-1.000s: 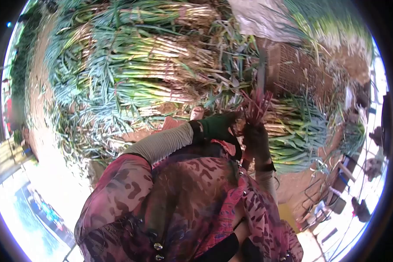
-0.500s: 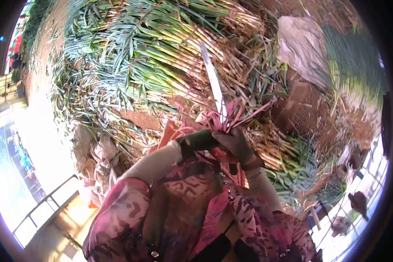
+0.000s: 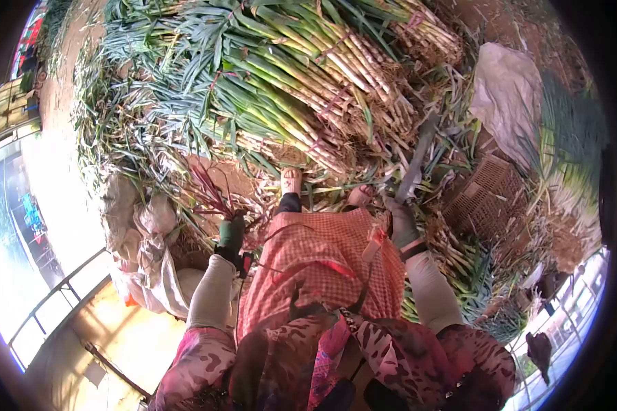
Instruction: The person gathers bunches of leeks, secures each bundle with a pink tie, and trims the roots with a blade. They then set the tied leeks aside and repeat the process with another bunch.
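My left hand (image 3: 231,236), in a dark green glove, is closed round a bunch of reddish strips (image 3: 212,192) that fan out up and to the left. On the other side my right hand (image 3: 401,222), also gloved, is closed on a long flat blade (image 3: 419,159) pointing up and away. Between the hands lies a red checked apron (image 3: 322,257). Beyond them, bundles of long green onions (image 3: 336,82) tied with reddish bands are heaped on the ground, roots toward the right.
A brown plastic crate (image 3: 483,192) stands at the right, below a pale sack (image 3: 506,96). More green onions (image 3: 572,157) are at the far right. White sacks (image 3: 161,267) sit at the left. Two shoes (image 3: 291,181) show beyond the apron.
My hands were together before my chest and are now wide apart. The reddish strips have gone left with my left hand, the blade right with my right. The apron has come into view.
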Demonstrator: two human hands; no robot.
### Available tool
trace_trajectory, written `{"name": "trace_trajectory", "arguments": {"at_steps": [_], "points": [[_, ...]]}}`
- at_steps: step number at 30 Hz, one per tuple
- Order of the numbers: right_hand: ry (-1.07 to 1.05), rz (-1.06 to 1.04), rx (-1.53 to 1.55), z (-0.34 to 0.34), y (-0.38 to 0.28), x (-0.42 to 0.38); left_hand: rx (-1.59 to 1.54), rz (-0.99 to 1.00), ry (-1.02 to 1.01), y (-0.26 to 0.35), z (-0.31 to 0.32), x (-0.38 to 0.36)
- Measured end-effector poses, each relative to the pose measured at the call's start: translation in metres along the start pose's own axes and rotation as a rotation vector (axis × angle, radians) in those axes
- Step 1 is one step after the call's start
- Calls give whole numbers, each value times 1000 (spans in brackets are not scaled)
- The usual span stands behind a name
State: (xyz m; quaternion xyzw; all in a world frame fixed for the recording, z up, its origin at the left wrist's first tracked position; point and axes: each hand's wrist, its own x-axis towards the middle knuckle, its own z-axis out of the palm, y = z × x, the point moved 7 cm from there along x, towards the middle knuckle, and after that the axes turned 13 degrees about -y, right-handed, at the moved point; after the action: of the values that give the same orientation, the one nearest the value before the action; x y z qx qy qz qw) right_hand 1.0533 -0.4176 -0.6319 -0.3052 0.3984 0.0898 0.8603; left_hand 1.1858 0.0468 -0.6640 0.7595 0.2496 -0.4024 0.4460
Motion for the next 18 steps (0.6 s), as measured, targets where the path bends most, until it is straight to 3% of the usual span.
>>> {"name": "trace_trajectory", "arguments": {"at_steps": [1, 2, 4, 6, 8, 9, 10, 12, 13, 15, 17, 18], "points": [[30, 38, -48, -3, 17, 19, 4, -28, 6, 2, -6, 18], [65, -82, -70, -13, 36, 47, -206, 44, 24, 37, 3, 25], [119, 35, -139, -39, 84, 102, -206, 212, 66, 58, -13, 90], [114, 162, -152, -29, 110, 143, 176, 361, 103, 98, -35, 156], [207, 53, -199, -2, 110, 190, 605, 439, 214, 138, -59, 228], [259, 0, -225, 13, 109, 211, 514, 510, 244, 162, -64, 251], [261, 17, -97, 33, 111, 230, 609, 440, 382, 186, -68, 271], [340, -178, -146, 17, 132, 284, 695, 668, 470, 225, -76, 320], [401, -212, -256, 20, 128, 298, 755, 730, 471, 239, -78, 340], [426, -193, -809, -5, 153, 348, 984, 796, 533, 266, -84, 383], [569, -40, -888, 1, 150, 349, 1183, 813, 534, 278, -90, 427], [516, -103, -1046, -3, 155, 357, 981, 756, 514, 278, -103, 460]]}}
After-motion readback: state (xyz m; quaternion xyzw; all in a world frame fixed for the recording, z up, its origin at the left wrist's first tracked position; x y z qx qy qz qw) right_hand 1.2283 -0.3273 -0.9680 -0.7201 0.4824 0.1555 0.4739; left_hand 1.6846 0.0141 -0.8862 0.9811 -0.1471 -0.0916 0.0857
